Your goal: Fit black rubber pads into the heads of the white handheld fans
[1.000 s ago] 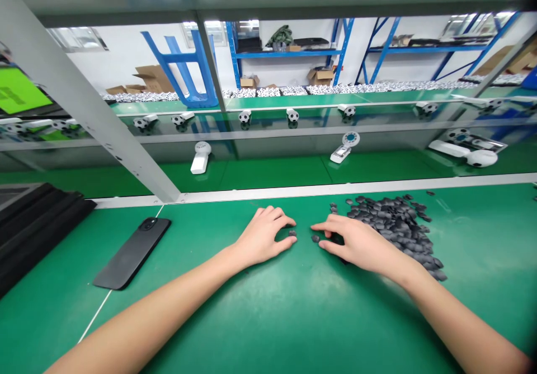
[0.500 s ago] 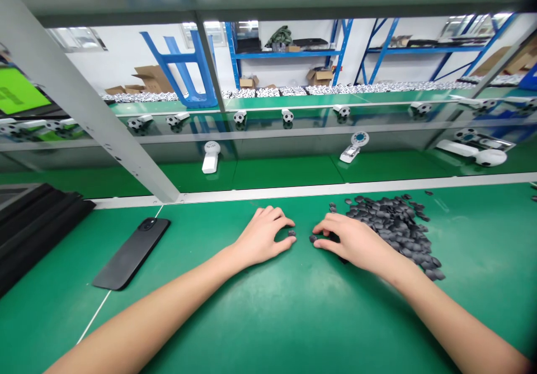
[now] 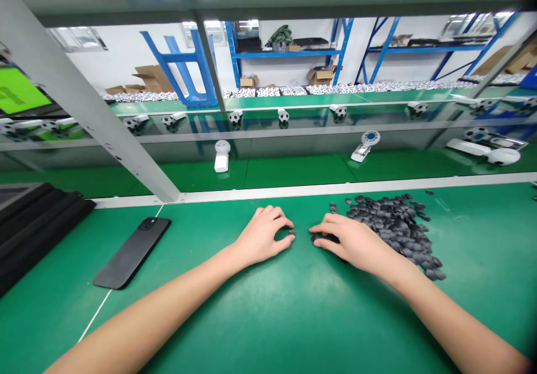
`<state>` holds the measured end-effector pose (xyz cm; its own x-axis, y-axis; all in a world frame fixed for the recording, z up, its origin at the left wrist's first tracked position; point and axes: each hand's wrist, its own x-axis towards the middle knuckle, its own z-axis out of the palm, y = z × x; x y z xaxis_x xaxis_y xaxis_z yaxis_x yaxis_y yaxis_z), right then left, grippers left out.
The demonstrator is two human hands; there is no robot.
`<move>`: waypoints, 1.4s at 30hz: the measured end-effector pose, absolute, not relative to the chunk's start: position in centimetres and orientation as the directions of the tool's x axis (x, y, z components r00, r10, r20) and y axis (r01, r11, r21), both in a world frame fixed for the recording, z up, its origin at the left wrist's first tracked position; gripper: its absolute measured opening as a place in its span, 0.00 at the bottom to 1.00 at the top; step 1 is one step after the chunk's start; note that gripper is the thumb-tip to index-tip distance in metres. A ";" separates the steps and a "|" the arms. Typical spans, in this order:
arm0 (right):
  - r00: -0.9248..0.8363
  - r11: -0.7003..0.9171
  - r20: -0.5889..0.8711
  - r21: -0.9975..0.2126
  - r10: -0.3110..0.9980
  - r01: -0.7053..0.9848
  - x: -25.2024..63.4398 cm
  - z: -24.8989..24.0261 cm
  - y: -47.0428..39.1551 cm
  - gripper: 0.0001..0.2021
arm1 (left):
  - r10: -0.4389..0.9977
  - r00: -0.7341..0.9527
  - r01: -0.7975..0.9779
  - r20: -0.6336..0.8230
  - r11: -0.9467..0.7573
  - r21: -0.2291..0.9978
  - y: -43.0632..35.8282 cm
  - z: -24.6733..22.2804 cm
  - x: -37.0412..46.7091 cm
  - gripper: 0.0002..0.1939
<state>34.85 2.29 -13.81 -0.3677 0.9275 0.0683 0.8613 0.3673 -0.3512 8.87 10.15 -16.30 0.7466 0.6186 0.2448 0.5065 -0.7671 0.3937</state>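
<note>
On the green bench, my left hand (image 3: pixel 260 236) has its thumb and index finger on either side of a small stack of black discs (image 3: pixel 292 232). Across a short gap is my right hand (image 3: pixel 346 238), its index finger and thumb apart. Close to the right thumb tip sits another small black piece (image 3: pixel 314 239); more dark pieces show partly under the palm. Just beyond the right hand spreads a loose pile of black discs (image 3: pixel 392 225), with a few stray discs (image 3: pixel 333 207) at its left side.
A black phone (image 3: pixel 132 253) lies left of my left arm, beside black folded material (image 3: pixel 37 234). Behind the bench's pale edge runs a green conveyor (image 3: pixel 268 172) carrying white handheld fans (image 3: pixel 222 155). A slanted metal post (image 3: pixel 96 99) rises at left. Football-patterned pieces (image 3: pixel 283 116) line the ledge beyond.
My right index finger has straightened and lifted away from the small black piece near the thumb. My left hand stays almost still. The white fans on the conveyor have shifted right.
</note>
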 end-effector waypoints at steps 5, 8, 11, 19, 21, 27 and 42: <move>-0.355 0.358 0.071 -0.330 0.932 0.874 34.7 -13.8 2.2 0.11 | 0.625 0.742 0.516 0.242 -0.763 0.390 10.2 -16.2 8.9 0.10; -0.355 0.359 0.071 -0.321 0.932 0.876 34.7 -13.7 2.1 0.11 | 0.626 0.742 0.517 0.238 -0.761 0.392 10.1 -16.1 8.9 0.09; -0.333 0.340 0.077 -0.306 0.940 0.889 34.6 -13.7 2.0 0.10 | 0.618 0.747 0.514 0.244 -0.770 0.378 10.1 -16.1 8.9 0.09; -0.330 0.339 0.081 -0.270 0.941 0.901 34.2 -13.3 1.8 0.08 | 0.544 0.778 0.474 0.314 -0.837 0.273 10.0 -16.5 8.8 0.10; -0.339 0.349 0.082 -0.249 0.937 0.904 34.1 -13.3 1.7 0.08 | 0.526 0.783 0.460 0.333 -0.849 0.260 10.0 -16.6 8.8 0.10; -0.352 0.362 0.085 -0.223 0.932 0.905 34.1 -13.4 1.6 0.09 | 0.557 0.770 0.464 0.310 -0.824 0.325 10.0 -16.4 8.9 0.09; -0.347 0.361 0.101 -0.209 0.932 0.909 33.6 -13.4 1.6 0.09 | 0.620 0.748 0.514 0.237 -0.767 0.385 9.8 -16.0 9.1 0.14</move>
<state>33.57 1.59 -13.37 -0.3471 0.9324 0.1005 0.9089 0.3609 -0.2089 9.06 9.81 -15.96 0.7481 0.6199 0.2369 0.5135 -0.7669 0.3850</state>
